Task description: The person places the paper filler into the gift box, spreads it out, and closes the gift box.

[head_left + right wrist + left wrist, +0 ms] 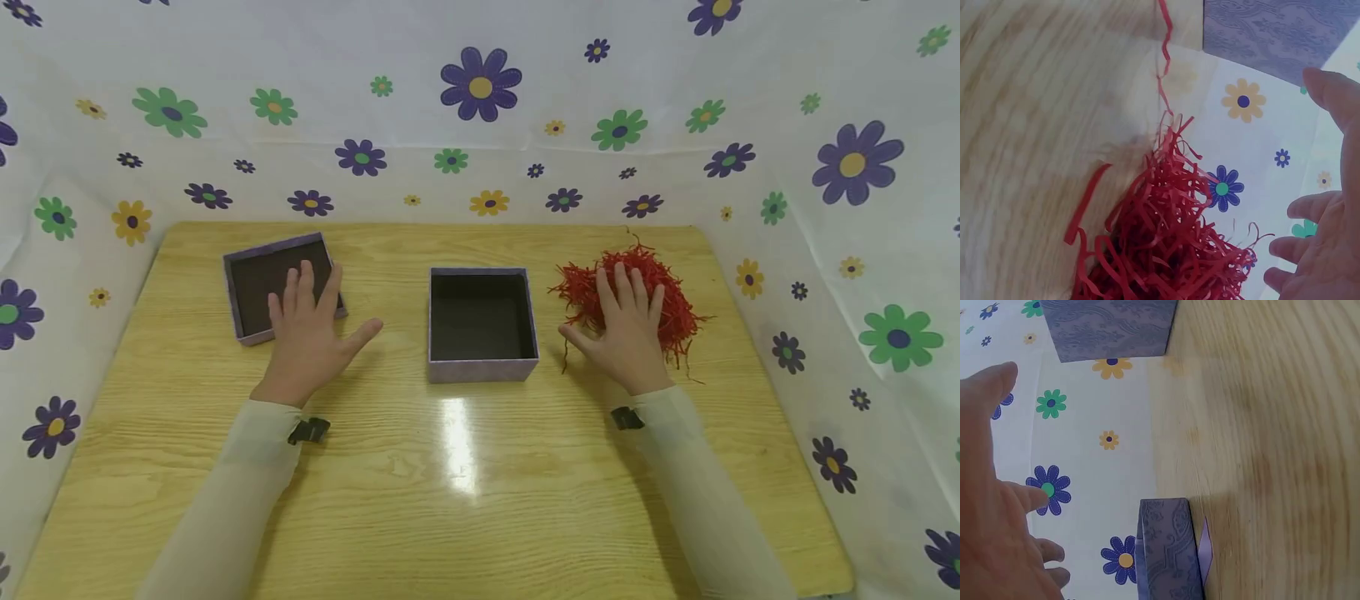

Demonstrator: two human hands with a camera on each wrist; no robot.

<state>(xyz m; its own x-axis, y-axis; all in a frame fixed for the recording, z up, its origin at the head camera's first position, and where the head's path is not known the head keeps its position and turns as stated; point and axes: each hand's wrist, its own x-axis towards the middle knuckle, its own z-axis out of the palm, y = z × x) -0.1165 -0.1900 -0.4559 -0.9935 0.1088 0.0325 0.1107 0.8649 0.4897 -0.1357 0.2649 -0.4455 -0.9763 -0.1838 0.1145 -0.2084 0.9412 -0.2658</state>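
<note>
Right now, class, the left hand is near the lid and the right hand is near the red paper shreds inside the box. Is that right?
Not quite: the head view shows the red paper shreds on the table, beside the box, not inside it. The left hand is near the lid, and the right hand near the shreds.

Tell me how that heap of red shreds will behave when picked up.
The red shreds are probably light and squashy, being a loose tangle of thin strips. They look floppy, since many strands curl and bend. A few may drop off, as some trail loose at the edge.
</note>
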